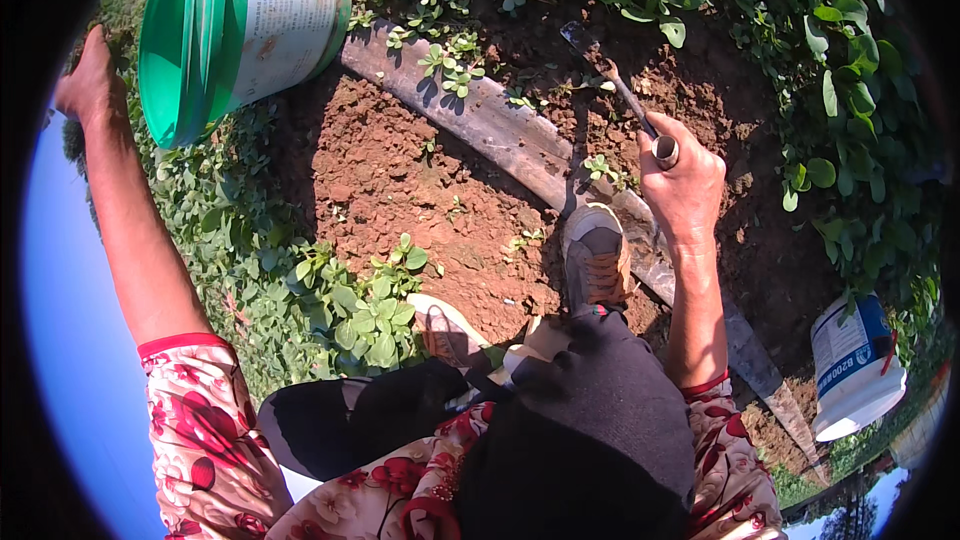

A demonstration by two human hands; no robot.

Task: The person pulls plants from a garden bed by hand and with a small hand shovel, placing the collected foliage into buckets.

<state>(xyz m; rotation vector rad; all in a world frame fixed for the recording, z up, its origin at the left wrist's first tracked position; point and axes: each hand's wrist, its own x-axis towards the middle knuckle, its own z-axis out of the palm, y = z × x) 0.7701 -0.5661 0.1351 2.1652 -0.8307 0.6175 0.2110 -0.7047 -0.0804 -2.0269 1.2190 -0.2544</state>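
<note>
Gripping a tube-handled trowel (626, 96), the right hand (686, 180) is right of the grey strip (503, 130). At the strip's upper end tilts a green bucket (212, 45), inner wall showing; right of the strip's lower end, a white-and-blue tub (862, 390) hides its contents. Left of the strip, the left hand (93, 85) is shaded, its hold impossible to tell.

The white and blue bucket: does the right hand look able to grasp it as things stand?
Probably not: the right hand is closed around a tool, and the bucket is farther right.
</note>
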